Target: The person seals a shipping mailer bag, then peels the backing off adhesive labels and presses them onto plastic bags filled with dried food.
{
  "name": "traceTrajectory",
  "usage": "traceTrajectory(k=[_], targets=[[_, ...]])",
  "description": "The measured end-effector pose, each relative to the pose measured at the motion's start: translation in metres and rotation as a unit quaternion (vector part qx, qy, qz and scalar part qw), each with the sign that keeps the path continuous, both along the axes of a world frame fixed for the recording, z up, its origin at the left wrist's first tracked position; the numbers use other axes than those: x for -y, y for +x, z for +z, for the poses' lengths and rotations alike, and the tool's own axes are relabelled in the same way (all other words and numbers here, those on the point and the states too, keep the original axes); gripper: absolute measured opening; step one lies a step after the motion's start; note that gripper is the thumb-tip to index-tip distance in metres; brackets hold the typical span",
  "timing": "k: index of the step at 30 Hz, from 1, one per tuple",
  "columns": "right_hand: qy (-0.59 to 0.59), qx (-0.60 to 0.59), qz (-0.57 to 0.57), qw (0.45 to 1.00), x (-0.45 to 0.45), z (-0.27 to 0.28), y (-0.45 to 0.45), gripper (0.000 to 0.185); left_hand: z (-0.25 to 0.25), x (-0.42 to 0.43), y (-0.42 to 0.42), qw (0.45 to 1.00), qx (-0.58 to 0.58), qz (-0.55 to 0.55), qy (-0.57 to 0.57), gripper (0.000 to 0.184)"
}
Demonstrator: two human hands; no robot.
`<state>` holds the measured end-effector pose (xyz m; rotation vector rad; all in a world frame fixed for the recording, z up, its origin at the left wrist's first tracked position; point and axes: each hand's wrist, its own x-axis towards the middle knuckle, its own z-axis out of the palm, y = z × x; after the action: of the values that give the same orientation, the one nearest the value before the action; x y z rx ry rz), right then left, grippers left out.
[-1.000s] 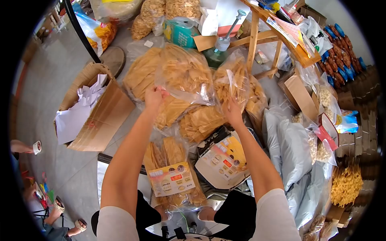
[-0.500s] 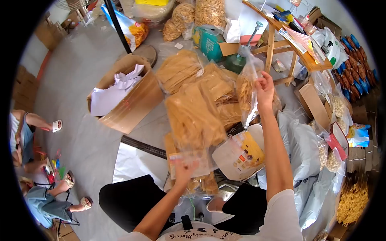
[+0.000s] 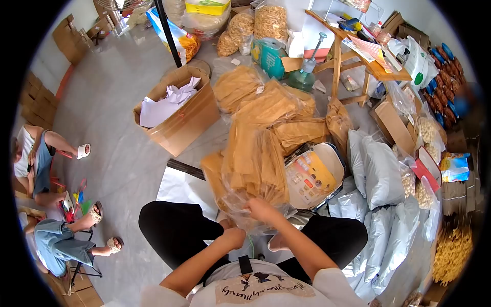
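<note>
A clear plastic bag of flat tan sheets [image 3: 255, 161] lies in front of my knees, its loose plastic end toward me. My right hand [image 3: 262, 210] is closed on that loose end. My left hand [image 3: 234, 237] is closed lower and to the left, at the plastic's near edge; its fingertips are hidden. Under the bag's left side sits another tan bag [image 3: 210, 171]. Beyond are more bags of tan sheets [image 3: 271, 105], heaped on the floor. A printed yellow and white carton [image 3: 313, 176] stands right of my right hand.
A cardboard box [image 3: 186, 123] with white paper is at the left. Grey plastic parcels [image 3: 381, 176] are piled at the right, below a wooden table [image 3: 376, 69]. A green bottle with a pump [image 3: 300, 79] stands behind the heap. Two people [image 3: 61, 245] sit at far left.
My right hand has come down from the upper right, where it held up a clear bag with tan contents, to the near bag's loose end. My left hand has drawn closer to me.
</note>
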<state>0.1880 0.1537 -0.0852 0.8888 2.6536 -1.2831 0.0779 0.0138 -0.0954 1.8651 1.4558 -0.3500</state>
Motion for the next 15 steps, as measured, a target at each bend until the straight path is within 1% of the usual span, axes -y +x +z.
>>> traceTrajectory(k=[1, 3, 4, 5, 6, 7, 8, 9, 10, 11, 12, 13, 14, 15], targets=[[0.000, 0.000, 0.000, 1.000, 0.003, 0.006, 0.004, 0.023, 0.020, -0.006, -0.005, 1.000, 0.000, 0.000, 0.000, 0.021], [-0.038, 0.026, -0.003, 0.999, 0.014, 0.035, 0.012, 0.026, 0.085, -0.042, -0.025, 0.991, 0.110, 0.082, -0.004, 0.021], [-0.037, 0.028, -0.007, 0.999, 0.019, 0.046, 0.014, 0.026, 0.100, -0.056, -0.034, 0.959, 0.176, 0.223, 0.007, 0.023], [-0.024, -0.015, 0.053, 0.998, 0.023, 0.057, 0.016, 0.026, 0.108, -0.069, -0.042, 0.903, 0.239, 0.357, 0.015, 0.026], [-0.010, -0.056, 0.113, 0.992, 0.026, 0.062, 0.017, 0.026, 0.112, -0.086, -0.045, 0.888, 0.218, 0.390, 0.110, 0.033], [-0.013, -0.050, 0.147, 0.988, 0.035, 0.054, 0.013, 0.024, 0.112, -0.098, -0.043, 0.863, 0.196, 0.419, 0.203, 0.040], [-0.015, -0.042, 0.177, 0.983, 0.046, 0.043, 0.006, 0.022, 0.102, -0.103, -0.038, 0.866, 0.204, 0.410, 0.199, 0.040], [-0.015, -0.035, 0.164, 0.986, 0.052, 0.036, 0.001, 0.022, 0.083, -0.111, -0.032, 0.873, 0.113, 0.368, 0.299, 0.048], [-0.061, -0.066, 0.145, 0.985, 0.058, 0.029, -0.004, 0.021, 0.064, -0.117, -0.025, 0.861, 0.021, 0.320, 0.395, 0.057], [-0.104, -0.100, 0.126, 0.981, 0.057, 0.024, -0.002, 0.020, 0.044, -0.117, -0.023, 0.865, 0.031, 0.312, 0.393, 0.057], [-0.094, -0.158, 0.042, 0.982, 0.045, 0.029, 0.002, 0.018, 0.024, -0.113, -0.026, 0.899, -0.007, 0.326, 0.293, 0.063], [-0.083, -0.215, -0.041, 0.972, 0.028, 0.039, 0.005, 0.016, 0.011, -0.109, -0.028, 0.921, -0.048, 0.336, 0.189, 0.069], [-0.167, -0.258, -0.182, 0.934, 0.010, 0.049, 0.013, 0.016, 0.009, -0.108, -0.028, 0.925, -0.047, 0.330, 0.183, 0.069], [-0.245, -0.292, -0.318, 0.868, -0.010, 0.057, 0.025, 0.016, 0.009, -0.106, -0.027, 0.917, -0.058, 0.344, 0.196, 0.065]])
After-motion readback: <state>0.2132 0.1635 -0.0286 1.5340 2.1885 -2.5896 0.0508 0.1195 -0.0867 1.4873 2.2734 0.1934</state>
